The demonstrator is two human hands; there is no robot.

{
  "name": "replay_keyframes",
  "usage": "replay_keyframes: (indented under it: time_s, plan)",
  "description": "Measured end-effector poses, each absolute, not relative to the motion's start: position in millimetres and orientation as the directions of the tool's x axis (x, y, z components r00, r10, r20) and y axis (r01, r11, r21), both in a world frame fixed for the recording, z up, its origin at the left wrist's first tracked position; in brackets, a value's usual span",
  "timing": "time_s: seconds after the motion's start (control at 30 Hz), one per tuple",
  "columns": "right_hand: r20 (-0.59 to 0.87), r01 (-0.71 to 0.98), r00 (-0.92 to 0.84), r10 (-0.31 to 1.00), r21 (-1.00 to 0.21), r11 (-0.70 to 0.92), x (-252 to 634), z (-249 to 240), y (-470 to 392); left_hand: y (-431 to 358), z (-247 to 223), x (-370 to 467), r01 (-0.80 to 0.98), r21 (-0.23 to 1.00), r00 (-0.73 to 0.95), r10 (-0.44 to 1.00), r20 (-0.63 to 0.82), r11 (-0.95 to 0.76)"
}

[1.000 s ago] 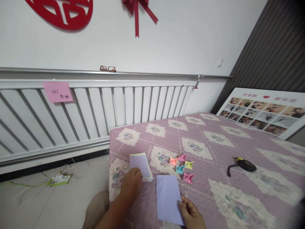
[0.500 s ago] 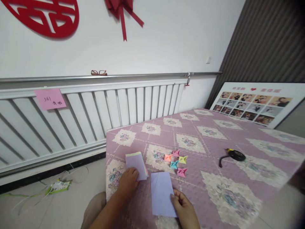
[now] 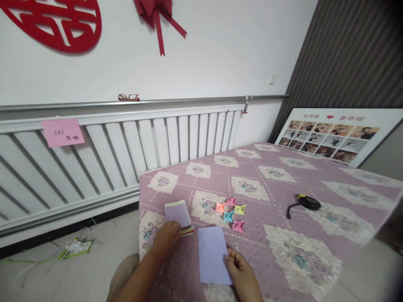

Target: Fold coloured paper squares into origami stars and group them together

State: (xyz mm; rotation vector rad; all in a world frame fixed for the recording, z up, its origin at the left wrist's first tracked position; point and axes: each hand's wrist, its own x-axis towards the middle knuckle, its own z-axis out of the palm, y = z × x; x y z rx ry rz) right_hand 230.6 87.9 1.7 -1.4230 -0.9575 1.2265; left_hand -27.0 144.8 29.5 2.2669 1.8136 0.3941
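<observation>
Head view showed the right hand point(image 3: 242, 268) pinching the right edge of a purple sheet point(image 3: 212, 255) between thumb and fingers, the sheet spread over a flowered cloth point(image 3: 267, 214). To its left, the left hand point(image 3: 168, 235) lay at the near edge of a stack of coloured paper point(image 3: 176, 212), fingers together on top; whether it gripped any sheets could not be told. Five small folded paper pieces point(image 3: 228, 216) sat clustered beyond the purple sheet, a black-and-yellow object point(image 3: 309, 203) well to their right.
</observation>
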Motion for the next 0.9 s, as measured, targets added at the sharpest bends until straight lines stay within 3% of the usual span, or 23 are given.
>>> replay_keyframes:
  time_s: [0.47,0.9]
  plan:
    - [-0.225,-0.042,0.165,0.960,-0.974,-0.221,231,-3,89,146,37,-28,0.932,0.294,0.212,0.977,0.024,-0.210]
    - [-0.187,0.068,0.223,0.957,-0.976,-0.206,232,0,92,150,36,-25,0.930,0.287,0.236,0.972,0.019,-0.231]
